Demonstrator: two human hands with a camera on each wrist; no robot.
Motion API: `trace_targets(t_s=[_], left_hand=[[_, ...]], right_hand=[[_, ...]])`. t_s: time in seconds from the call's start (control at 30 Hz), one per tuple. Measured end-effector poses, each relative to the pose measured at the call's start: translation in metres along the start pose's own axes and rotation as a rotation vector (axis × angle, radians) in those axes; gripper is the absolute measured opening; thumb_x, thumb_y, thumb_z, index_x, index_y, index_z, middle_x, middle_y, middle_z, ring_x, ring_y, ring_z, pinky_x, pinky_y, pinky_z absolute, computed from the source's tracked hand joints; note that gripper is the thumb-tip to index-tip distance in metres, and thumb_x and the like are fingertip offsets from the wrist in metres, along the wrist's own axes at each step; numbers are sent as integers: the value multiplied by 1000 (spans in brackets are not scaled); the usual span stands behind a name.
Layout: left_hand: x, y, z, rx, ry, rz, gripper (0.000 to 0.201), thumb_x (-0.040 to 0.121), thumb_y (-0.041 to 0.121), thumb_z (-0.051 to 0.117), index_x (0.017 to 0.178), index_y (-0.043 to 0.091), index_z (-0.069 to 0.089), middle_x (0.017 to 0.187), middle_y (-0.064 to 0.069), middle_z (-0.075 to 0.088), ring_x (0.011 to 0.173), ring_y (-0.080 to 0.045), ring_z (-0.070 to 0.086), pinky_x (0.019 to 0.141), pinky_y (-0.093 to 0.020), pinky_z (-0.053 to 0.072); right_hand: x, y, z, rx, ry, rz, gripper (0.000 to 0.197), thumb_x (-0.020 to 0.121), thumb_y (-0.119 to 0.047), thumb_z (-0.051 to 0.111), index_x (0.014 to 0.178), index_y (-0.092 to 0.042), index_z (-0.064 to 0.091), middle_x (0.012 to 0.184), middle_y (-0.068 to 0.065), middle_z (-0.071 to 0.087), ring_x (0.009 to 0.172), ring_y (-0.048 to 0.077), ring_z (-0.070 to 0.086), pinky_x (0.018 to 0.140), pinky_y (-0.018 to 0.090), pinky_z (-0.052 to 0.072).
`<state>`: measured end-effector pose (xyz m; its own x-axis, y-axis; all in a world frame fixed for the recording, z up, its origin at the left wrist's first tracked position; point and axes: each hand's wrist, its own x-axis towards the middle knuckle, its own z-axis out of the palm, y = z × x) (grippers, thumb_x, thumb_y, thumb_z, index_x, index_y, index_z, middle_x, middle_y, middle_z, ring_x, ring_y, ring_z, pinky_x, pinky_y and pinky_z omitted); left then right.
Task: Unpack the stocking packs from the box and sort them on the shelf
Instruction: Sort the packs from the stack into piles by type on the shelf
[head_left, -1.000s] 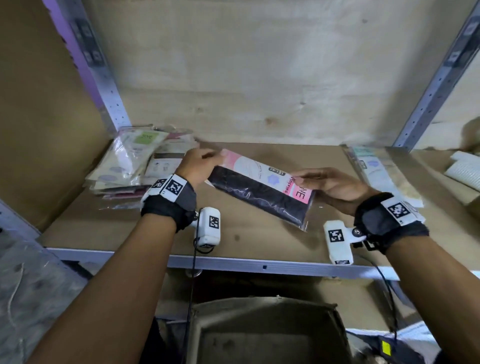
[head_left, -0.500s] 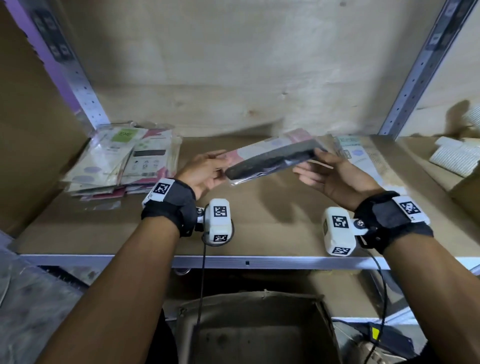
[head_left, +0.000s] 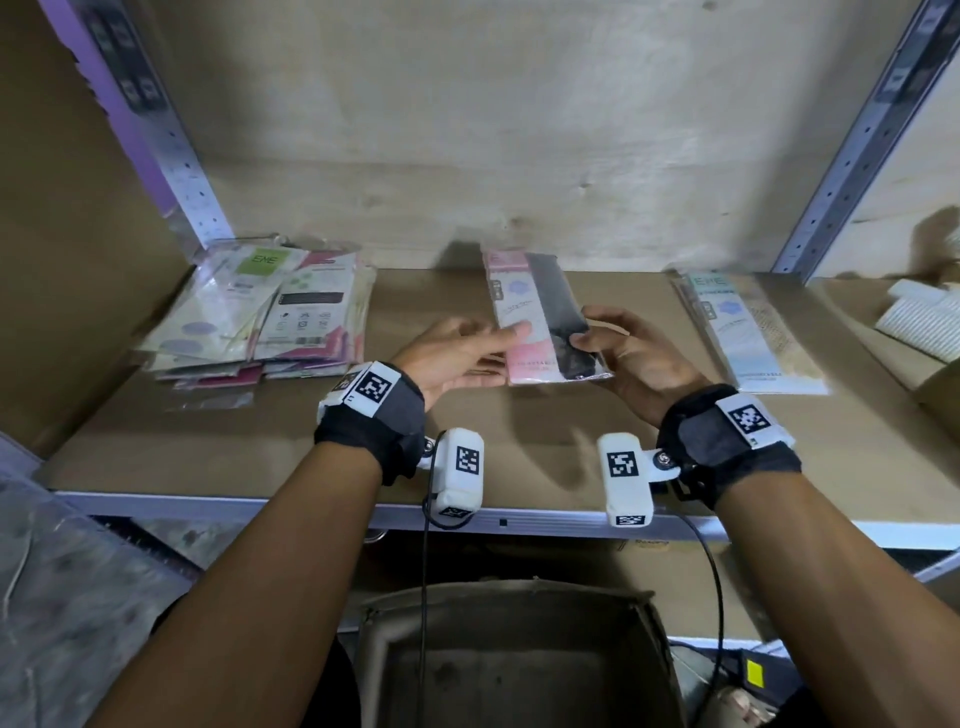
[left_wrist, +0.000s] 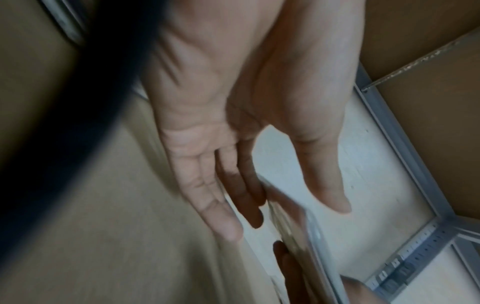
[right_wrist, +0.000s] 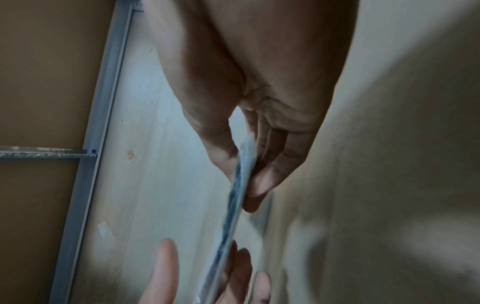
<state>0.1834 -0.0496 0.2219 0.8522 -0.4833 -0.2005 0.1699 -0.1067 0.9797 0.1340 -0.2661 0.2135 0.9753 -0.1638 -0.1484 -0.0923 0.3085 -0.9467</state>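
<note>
A pink and black stocking pack (head_left: 540, 317) hangs just above the middle of the wooden shelf (head_left: 260, 447), its long side pointing at the back wall. My right hand (head_left: 597, 335) pinches its right edge between thumb and fingers; the right wrist view shows that pinch (right_wrist: 241, 164) on the pack's thin edge (right_wrist: 233, 205). My left hand (head_left: 493, 345) lies at the pack's left edge with fingers straight. In the left wrist view the left hand (left_wrist: 233, 185) has straight fingers under the pack (left_wrist: 298, 226) and the thumb stretched out, apart from it.
A loose pile of stocking packs (head_left: 270, 312) lies at the shelf's left end. One blue pack (head_left: 748, 332) lies at the right. White ribbed items (head_left: 919, 317) sit beyond the right upright. An open cardboard box (head_left: 519, 665) stands below the shelf's metal front rail (head_left: 260, 512).
The pack has turned from crosswise and tilted to lengthways, flat side up, and moved toward the back of the shelf. Both hands have moved closer together on its near end.
</note>
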Motion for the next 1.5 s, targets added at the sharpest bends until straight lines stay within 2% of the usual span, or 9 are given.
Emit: trace_targets(t_s=[0.23, 0.33, 0.47, 0.7, 0.87, 0.97, 1.13, 1.33, 1.5], left_hand=[[14, 5, -32, -207, 409, 108, 45, 88, 45, 70, 123, 16, 64, 101, -4, 75, 98, -19, 72, 85, -32, 58], [12, 6, -43, -163, 496, 112, 26, 87, 44, 71, 97, 20, 72, 91, -7, 75, 83, -19, 68, 69, -27, 52], [11, 5, -47, -14, 521, 102, 21, 91, 32, 69, 79, 15, 69, 93, -16, 77, 78, -22, 69, 72, -33, 49], [10, 3, -48, -28, 426, 74, 30, 91, 20, 70, 114, 2, 69, 91, -8, 78, 76, -15, 74, 64, -24, 55], [10, 3, -44, 182, 452, 77, 21, 95, 30, 61, 85, 15, 71, 82, -1, 76, 75, -16, 70, 66, -25, 53], [12, 3, -37, 362, 512, 101, 34, 98, 29, 48, 67, 18, 54, 67, 1, 65, 67, -19, 66, 50, -18, 44], [12, 6, -33, 450, 593, 135, 55, 99, 58, 41, 58, 20, 45, 70, -4, 68, 58, -15, 60, 55, -23, 40], [8, 9, -26, -110, 379, 74, 43, 100, 49, 48, 98, 8, 59, 67, -8, 60, 36, -11, 32, 36, -19, 21], [7, 6, -26, -289, 338, 60, 25, 103, 31, 50, 116, 16, 66, 58, 0, 48, 42, -9, 32, 39, -19, 28]], right_hand=[[2, -5, -16, -168, -241, 53, 38, 88, 4, 60, 123, -9, 67, 114, 12, 72, 94, 25, 71, 81, 34, 58], [4, -6, -22, -175, -188, 47, 34, 85, 2, 66, 117, -8, 70, 109, 13, 74, 91, 24, 71, 76, 28, 60], [5, -9, -33, -162, -63, 5, 31, 86, -4, 68, 118, -2, 68, 97, 12, 75, 81, 23, 69, 65, 24, 58], [4, -8, -38, -157, 38, -35, 26, 89, -3, 66, 115, -2, 64, 92, 12, 71, 72, 22, 66, 56, 22, 53], [3, -8, -40, -160, 56, -38, 14, 88, -1, 67, 98, -10, 65, 89, 9, 71, 71, 21, 67, 58, 24, 55], [1, -7, -41, -173, 17, -9, 27, 89, -2, 66, 116, -1, 62, 100, 14, 69, 79, 25, 66, 61, 26, 55], [-1, -7, -42, -203, -8, -4, 34, 93, -2, 60, 126, 6, 56, 102, 17, 66, 78, 24, 64, 59, 24, 53], [2, -5, -43, -213, -16, 2, 30, 92, -4, 62, 121, 1, 61, 96, 12, 67, 80, 23, 62, 68, 30, 50], [6, -1, -44, -238, -47, 36, 14, 92, -7, 63, 105, -10, 66, 87, 5, 73, 73, 17, 67, 64, 27, 54]])
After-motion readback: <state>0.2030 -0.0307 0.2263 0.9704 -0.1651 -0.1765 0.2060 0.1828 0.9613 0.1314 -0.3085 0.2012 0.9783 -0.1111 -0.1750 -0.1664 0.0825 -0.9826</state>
